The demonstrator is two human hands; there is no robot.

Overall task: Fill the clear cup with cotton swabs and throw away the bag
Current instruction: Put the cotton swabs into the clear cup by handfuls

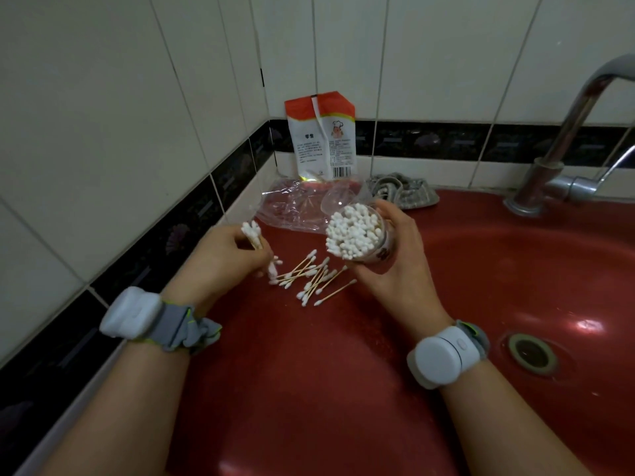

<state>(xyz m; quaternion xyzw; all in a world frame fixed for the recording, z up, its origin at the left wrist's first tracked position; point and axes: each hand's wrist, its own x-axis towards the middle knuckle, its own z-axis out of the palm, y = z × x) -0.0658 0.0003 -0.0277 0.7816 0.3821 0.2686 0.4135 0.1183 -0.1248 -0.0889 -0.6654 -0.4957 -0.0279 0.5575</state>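
Head view: right hand [388, 266] grips the tilted, nearly full clear cup [357, 235]; left hand [223, 255] fingers pinch a swab bundle [252, 235]. Forcing them in could spill swabs onto loose swabs [312, 276] below; bag [292, 207] lies behind.

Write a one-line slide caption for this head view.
Right hand holds the swab-filled clear cup; left hand pinches more swabs over the red sink.
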